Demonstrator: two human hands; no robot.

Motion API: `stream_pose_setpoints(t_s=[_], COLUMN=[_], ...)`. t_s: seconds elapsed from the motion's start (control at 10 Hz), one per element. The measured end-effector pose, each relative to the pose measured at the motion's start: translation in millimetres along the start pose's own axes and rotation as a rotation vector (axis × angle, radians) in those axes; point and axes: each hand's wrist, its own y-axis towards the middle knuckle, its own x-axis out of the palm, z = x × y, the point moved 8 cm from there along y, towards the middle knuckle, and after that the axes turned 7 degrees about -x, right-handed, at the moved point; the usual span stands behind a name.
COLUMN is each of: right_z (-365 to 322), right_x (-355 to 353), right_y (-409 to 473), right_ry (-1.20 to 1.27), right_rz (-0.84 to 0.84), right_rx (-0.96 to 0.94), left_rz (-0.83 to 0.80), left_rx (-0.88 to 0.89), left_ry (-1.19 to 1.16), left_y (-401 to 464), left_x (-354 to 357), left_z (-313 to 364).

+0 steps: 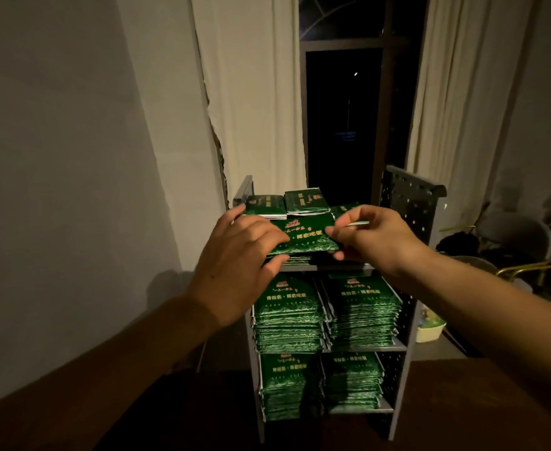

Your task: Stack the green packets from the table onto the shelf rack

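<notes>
A grey metal shelf rack (411,320) stands before me, its middle and lower shelves packed with stacks of green packets (362,307). On the top shelf, a green packet (303,237) lies on a front pile. My left hand (238,255) touches its left edge with fingers spread and loosely bent. My right hand (375,236) pinches its right edge between thumb and fingers. Two more small piles of green packets (305,201) sit at the back of the top shelf.
A dark wooden table (137,418) fills the foreground. Behind the rack are pale curtains (251,92) and a dark window (342,118). A grey bucket (515,236), plants and a small white tub (430,330) stand at the right.
</notes>
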Motion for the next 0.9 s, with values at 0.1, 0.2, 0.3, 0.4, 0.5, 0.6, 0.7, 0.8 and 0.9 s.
stream_pose_setpoints(t_s=[0.1,0.2,0.3,0.4,0.5,0.6,0.7,0.8,0.9], right_z=[-12.0,-22.4,-18.0,-18.6,-19.9,-17.8,-15.8,-19.5,-26.2], right_x=[5.9,20.9,36.1,38.0,40.6,40.1,38.3,33.6,28.3], right_y=[11.5,9.2,3.9,7.6,11.4,14.3,13.0,8.7,0.6], right_ry=[-0.382,-1.002,-1.199,-1.224,-1.207,-1.176,-1.168,-1.093,-1.066], right_rz=[-0.012,-0.155,-0.307,-0.279,-0.248,-0.232,-0.25,-0.218,-0.183], right_rx=[-0.134,-0.396,-0.565,-0.647,-0.65,-0.632,-0.622,-0.61,-0.565], left_rz=[-0.039,-0.054,-0.124,-0.226,-0.226,-0.209,-0.184,-0.101,-0.07], left_rx=[0.009,0.007,-0.011,-0.001,-0.012,-0.022,-0.01,0.013,0.009], left_ry=[0.09,0.157,0.235,0.338,0.368,0.356,0.304,0.263,0.231], left_y=[4.7,8.0,9.4,10.0,13.7,14.3,12.1,8.8,8.5], left_x=[9.3,13.0,18.7,26.0,25.1,26.7,26.2,20.6,13.3], left_z=[-5.0,-9.1,-10.9,-11.8,-13.4,-13.0,-11.7,-9.6,-7.9])
